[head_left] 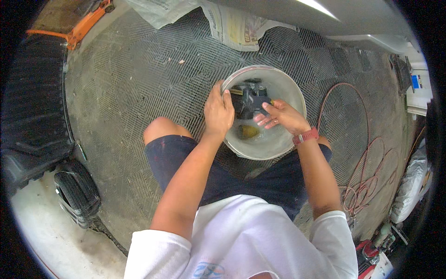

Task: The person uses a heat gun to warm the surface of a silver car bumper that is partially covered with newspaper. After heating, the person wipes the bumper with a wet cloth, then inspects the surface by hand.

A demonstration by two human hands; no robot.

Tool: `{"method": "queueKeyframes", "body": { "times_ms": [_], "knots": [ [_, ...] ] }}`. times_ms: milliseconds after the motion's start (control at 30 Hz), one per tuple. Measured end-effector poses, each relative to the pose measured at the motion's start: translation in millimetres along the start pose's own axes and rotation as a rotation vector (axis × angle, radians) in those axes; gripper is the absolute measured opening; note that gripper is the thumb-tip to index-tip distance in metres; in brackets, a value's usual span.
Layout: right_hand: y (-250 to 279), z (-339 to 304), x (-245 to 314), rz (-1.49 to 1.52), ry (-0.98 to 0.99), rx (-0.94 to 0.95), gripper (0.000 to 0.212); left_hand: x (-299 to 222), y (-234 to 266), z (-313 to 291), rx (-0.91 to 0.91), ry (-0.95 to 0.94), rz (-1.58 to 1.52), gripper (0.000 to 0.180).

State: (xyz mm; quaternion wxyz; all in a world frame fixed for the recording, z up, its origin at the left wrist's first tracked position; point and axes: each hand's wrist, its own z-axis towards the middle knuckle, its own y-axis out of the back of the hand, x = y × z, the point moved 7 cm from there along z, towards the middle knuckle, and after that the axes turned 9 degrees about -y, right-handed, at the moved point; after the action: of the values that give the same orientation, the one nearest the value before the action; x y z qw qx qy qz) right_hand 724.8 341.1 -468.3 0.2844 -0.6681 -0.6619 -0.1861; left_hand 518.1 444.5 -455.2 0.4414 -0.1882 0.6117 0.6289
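A round whitish bucket point(297, 100) stands between my knees, with water in it. My left hand point(218, 111) grips its left rim, thumb on the inner side. My right hand point(283, 116) is over the bucket's opening, pinching a dark, flat, squarish piece point(259, 102) between thumb and fingers; its exact kind I cannot make out. The fingertips look wet. Lower in the bucket lie a yellow object point(248, 132) and several dark items, partly hidden by the water and the held piece.
Ribbed grey mats point(139, 88) cover the floor. A reddish hose point(364, 186) lies coiled at right. At far left are an orange floor jack point(83, 28), a black liner point(35, 93) and a tire point(76, 190). Newspaper point(232, 28) hangs below a grey panel point(297, 14) ahead.
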Motion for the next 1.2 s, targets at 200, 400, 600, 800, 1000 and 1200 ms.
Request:
{"method": "queueKeyframes", "body": {
  "times_ms": [200, 400, 600, 800, 1000, 1200],
  "knots": [
    [1.1, -25.7, -1.5, 0.305, 0.137, -0.047, 0.047, -0.2, -1.4, -0.8, 0.004, -0.020, -0.020, 0.040],
    [14.6, -3.9, -17.8, 0.323, 0.106, -0.272, 0.049, 4.4, -1.3, -5.8, -0.003, 0.006, 0.035, 0.039],
    [68.2, 140.5, -92.3, -0.731, -0.168, -0.657, 0.056, -0.6, 5.0, -2.7, 0.015, 0.002, 0.040, 0.042],
    [63.1, 177.9, -149.6, -0.666, -0.267, -0.695, 0.062, -3.4, -4.2, 1.1, 0.035, 0.002, 0.024, 0.043],
    [-6.6, 84.6, -20.8, -0.283, -0.153, -0.286, 0.065, 4.9, 3.2, -4.6, 0.028, 0.043, 0.013, 0.043],
    [70.7, 123.7, -86.0, -0.445, -0.216, -0.897, 0.071, -4.8, 1.6, 1.0, 0.021, 0.013, 0.006, 0.043]
  ]
}}
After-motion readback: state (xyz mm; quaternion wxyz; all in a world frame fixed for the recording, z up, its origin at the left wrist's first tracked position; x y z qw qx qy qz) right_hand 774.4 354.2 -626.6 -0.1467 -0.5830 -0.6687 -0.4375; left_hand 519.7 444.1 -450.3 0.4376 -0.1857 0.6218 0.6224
